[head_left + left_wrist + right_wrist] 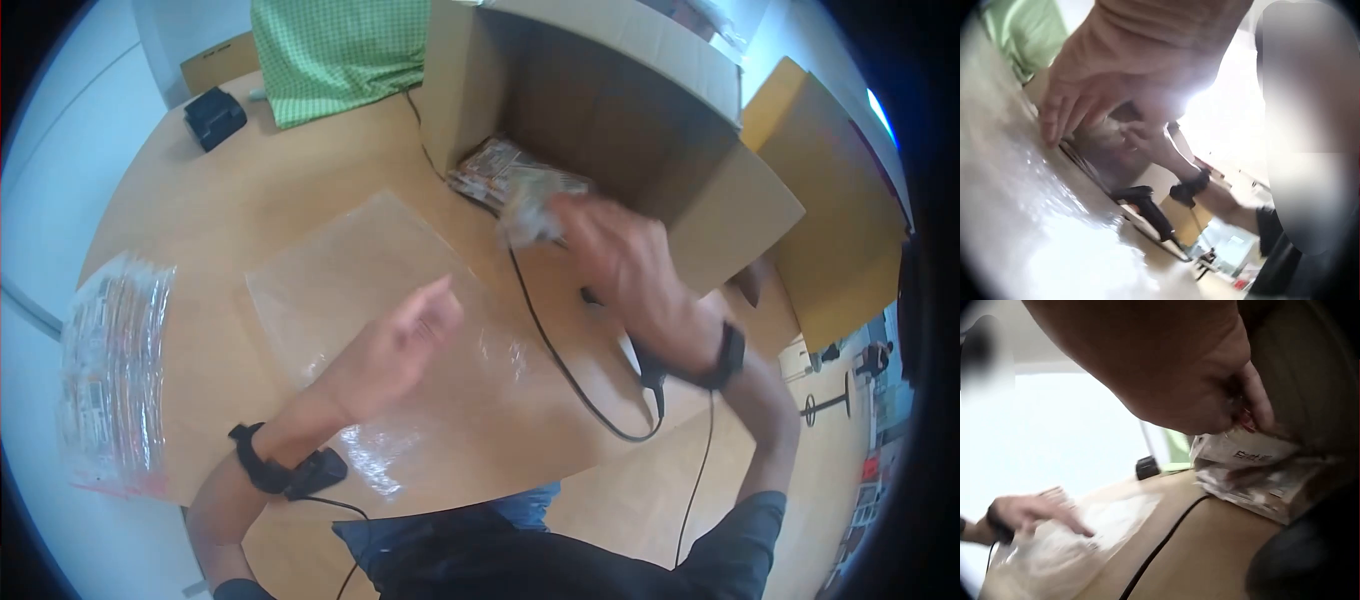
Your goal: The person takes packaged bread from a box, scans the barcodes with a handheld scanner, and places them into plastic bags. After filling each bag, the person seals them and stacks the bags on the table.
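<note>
My right hand (625, 260) pinches a small clear plastic packet (530, 210), blurred, at the mouth of an upright cardboard box (460, 100). Dark print shows on the packet (1254, 450) in the right wrist view. Just behind it, a pile of similar packets (495, 168) lies inside the box. My left hand (405, 335) holds nothing; its fingers are loosely bent over a large clear plastic bag (350, 240) lying flat on the table. In the left wrist view the fingers of the left hand (1122, 75) hang close over the shiny plastic (1066, 206).
A row of filled clear packets (115, 380) stands at the table's left edge. A black gun-shaped tool (1150, 209) with a cable (545, 340) lies right of the bag. A green checked cloth (340, 60) and a small black device (215, 118) sit at the back.
</note>
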{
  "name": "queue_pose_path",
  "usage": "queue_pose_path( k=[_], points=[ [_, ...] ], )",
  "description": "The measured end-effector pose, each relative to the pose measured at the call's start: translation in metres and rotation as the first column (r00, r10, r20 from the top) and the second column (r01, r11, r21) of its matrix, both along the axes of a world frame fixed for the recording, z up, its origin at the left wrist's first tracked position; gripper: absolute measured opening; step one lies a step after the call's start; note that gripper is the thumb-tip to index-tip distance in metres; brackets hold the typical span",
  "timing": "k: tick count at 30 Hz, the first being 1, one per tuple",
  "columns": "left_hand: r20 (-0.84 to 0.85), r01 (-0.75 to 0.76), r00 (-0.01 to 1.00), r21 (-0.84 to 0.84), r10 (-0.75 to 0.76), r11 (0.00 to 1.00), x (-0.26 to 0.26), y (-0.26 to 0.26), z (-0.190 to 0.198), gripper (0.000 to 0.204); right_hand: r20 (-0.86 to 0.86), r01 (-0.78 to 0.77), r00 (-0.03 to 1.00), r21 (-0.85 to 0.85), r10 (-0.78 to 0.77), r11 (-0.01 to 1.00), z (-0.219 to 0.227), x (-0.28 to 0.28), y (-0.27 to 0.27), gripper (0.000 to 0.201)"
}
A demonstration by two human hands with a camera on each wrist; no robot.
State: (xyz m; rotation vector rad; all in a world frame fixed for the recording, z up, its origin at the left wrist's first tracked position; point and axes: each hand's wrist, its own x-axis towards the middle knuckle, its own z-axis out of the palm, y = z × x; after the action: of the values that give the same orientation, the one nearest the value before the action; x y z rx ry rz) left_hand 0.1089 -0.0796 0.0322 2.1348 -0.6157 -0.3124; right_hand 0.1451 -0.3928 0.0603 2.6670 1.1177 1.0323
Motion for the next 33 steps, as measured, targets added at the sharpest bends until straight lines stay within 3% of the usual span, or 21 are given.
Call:
queue_pose_path(
  k=[1,2,3,4,5,6,8,9,10,12,13,14,15,16,17,19,22,26,30,32,33],
  points=[
    [-0.474,-0.078,0.857,-0.506,-0.201,0.859,0.006,-0.008,0.007,0.060,-0.011,-0.026,1.000,0.103,0.027,0.994,0.009,-0.033,0.034,0.027],
    [-0.658,-0.391,0.495,-0.751,-0.567,0.532,0.008,-0.015,0.013,0.060,0.005,-0.016,1.000,-0.021,0.016,1.000,0.008,-0.065,0.052,0.028],
    [-0.658,-0.368,0.486,-0.751,-0.575,0.548,0.006,-0.023,0.010,0.060,0.019,0.000,1.000,-0.143,0.003,0.990,0.006,-0.090,0.062,0.029],
    [-0.627,-0.288,0.652,-0.725,-0.427,0.626,0.002,-0.030,0.003,0.056,0.028,0.028,0.999,-0.134,-0.025,0.991,0.004,-0.108,0.064,0.029],
    [-0.541,-0.219,0.795,-0.678,-0.274,0.702,0.001,-0.033,0.000,0.052,-0.079,0.010,0.997,0.055,-0.005,0.998,0.001,-0.122,0.065,0.033],
    [-0.533,-0.147,0.772,-0.681,-0.348,0.717,0.002,-0.031,0.009,0.046,-0.176,0.005,0.984,0.246,0.039,0.969,0.000,-0.131,0.063,0.036],
    [-0.465,-0.060,0.826,-0.636,-0.320,0.769,0.012,-0.025,0.001,0.047,-0.163,0.343,0.939,0.346,-0.304,0.873,-0.008,-0.139,0.029,0.046],
    [-0.392,-0.006,0.875,-0.594,-0.283,0.805,0.016,-0.021,-0.005,0.048,-0.072,0.513,0.853,0.297,-0.517,0.806,-0.003,-0.135,0.022,0.037],
    [-0.392,0.001,0.872,-0.600,-0.295,0.800,0.017,-0.020,-0.007,0.048,-0.110,0.619,0.777,0.307,-0.619,0.723,-0.018,-0.127,0.000,0.043],
    [-0.413,0.025,0.854,-0.576,-0.318,0.817,0.021,-0.019,-0.009,0.048,-0.540,0.719,0.670,0.302,-0.510,0.626,-0.042,-0.108,-0.042,0.045],
    [-0.412,0.034,0.850,-0.579,-0.328,0.814,0.023,-0.018,-0.009,0.048,-0.537,0.726,0.664,0.299,-0.519,0.619,-0.049,-0.097,-0.050,0.045],
    [-0.435,0.042,0.836,-0.558,-0.335,0.829,0.025,-0.018,-0.009,0.048,-0.736,0.705,0.636,0.432,-0.231,0.563,-0.052,-0.085,-0.058,0.045],
    [-0.459,0.041,0.823,-0.540,-0.335,0.841,0.026,-0.017,-0.009,0.048,-0.823,0.701,0.559,0.535,0.103,0.472,-0.051,-0.078,-0.062,0.045],
    [-0.450,0.033,0.829,-0.551,-0.330,0.834,0.026,-0.017,-0.010,0.048,-0.799,0.706,0.602,0.536,0.007,0.463,-0.049,-0.078,-0.051,0.043],
    [-0.434,0.028,0.840,-0.564,-0.326,0.825,0.026,-0.016,-0.010,0.047,-0.678,0.658,0.710,0.544,-0.189,0.521,-0.046,-0.085,-0.038,0.052],
    [-0.425,0.015,0.849,-0.574,-0.314,0.819,0.029,-0.015,-0.012,0.047,-0.624,0.513,0.774,0.519,-0.108,0.683,-0.019,-0.112,-0.008,0.069],
    [-0.434,0.079,0.842,-0.490,-0.321,0.868,0.028,-0.014,-0.012,0.046,-0.618,0.379,0.786,0.458,-0.019,0.804,-0.004,-0.137,0.026,0.090],
    [-0.419,0.088,0.848,-0.493,-0.325,0.865,0.025,-0.018,-0.014,0.044,-0.718,0.339,0.696,0.347,0.015,0.875,-0.007,-0.134,0.039,0.095],
    [-0.400,0.078,0.871,-0.460,-0.284,0.885,0.024,-0.015,-0.012,0.044,-0.709,0.342,0.705,0.367,0.022,0.865,-0.007,-0.125,0.038,0.091],
    [-0.409,0.074,0.872,-0.436,-0.270,0.897,0.024,-0.015,-0.007,0.043,-0.803,0.408,0.594,0.349,0.045,0.844,-0.002,-0.121,0.034,0.085],
    [-0.426,0.061,0.869,-0.409,-0.250,0.911,0.023,-0.015,-0.006,0.042,-0.802,0.408,0.595,0.356,0.050,0.841,-0.002,-0.121,0.031,0.085]
  ],
)
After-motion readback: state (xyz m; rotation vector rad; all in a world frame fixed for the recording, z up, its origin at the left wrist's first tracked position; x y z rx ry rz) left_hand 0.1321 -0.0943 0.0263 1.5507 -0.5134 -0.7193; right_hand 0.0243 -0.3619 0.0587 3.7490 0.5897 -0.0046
